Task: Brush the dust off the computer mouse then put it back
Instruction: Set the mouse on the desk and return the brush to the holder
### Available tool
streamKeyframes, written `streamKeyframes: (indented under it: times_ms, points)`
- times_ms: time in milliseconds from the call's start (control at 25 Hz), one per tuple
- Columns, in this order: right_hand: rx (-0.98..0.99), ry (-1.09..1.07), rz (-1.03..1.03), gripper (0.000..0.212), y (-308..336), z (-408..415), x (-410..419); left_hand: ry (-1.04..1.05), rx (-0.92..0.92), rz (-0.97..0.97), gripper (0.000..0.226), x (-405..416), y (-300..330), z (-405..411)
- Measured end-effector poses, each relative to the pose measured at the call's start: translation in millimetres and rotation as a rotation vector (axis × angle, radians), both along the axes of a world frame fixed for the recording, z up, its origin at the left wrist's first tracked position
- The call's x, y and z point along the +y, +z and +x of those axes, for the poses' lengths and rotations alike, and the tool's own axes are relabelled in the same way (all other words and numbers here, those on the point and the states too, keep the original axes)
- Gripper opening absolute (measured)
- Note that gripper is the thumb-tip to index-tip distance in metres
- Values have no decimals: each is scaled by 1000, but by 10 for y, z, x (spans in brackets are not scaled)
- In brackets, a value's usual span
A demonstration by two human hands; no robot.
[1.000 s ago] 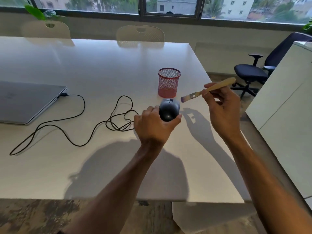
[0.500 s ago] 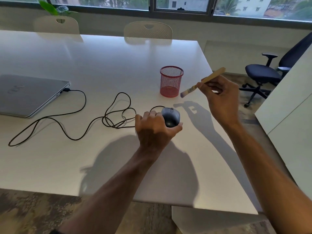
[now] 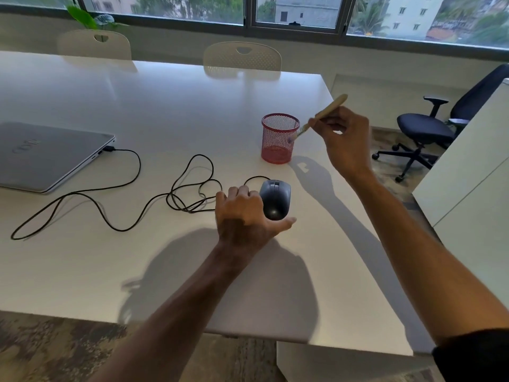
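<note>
Closed laptop (image 3: 46, 155) far left on white table (image 3: 137, 271); black cable (image 3: 110, 213) loops from it to the mouse. Left hand (image 3: 245, 216) cupped around mouse (image 3: 275, 199), which sits flat on the table, long axis pointing away, wheel end far. Red mesh cup (image 3: 278, 139) just behind it. Right hand (image 3: 347, 139) pinches brush (image 3: 319, 117) raised, bristles down-left at cup's rim. Office chair (image 3: 429, 128) far right.
</note>
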State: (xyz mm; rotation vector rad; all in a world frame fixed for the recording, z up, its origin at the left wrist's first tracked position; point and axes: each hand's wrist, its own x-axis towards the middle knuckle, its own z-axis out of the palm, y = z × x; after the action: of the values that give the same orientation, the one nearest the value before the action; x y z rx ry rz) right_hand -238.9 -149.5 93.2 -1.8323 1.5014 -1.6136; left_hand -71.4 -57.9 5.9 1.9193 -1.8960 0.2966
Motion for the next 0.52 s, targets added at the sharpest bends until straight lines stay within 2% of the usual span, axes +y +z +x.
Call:
streamKeyframes:
  times_ms: [200,360,520]
  points:
    - [-17,-52,21,25,112,101,-442,-305,86,67,83,55,-14,369]
    - [-43,-26,156,30,83,164,-729,-459,128,50,70,107,21,575]
    - [111,-31,336,64,19,208,-803,-475,141,32,59,89,34,712]
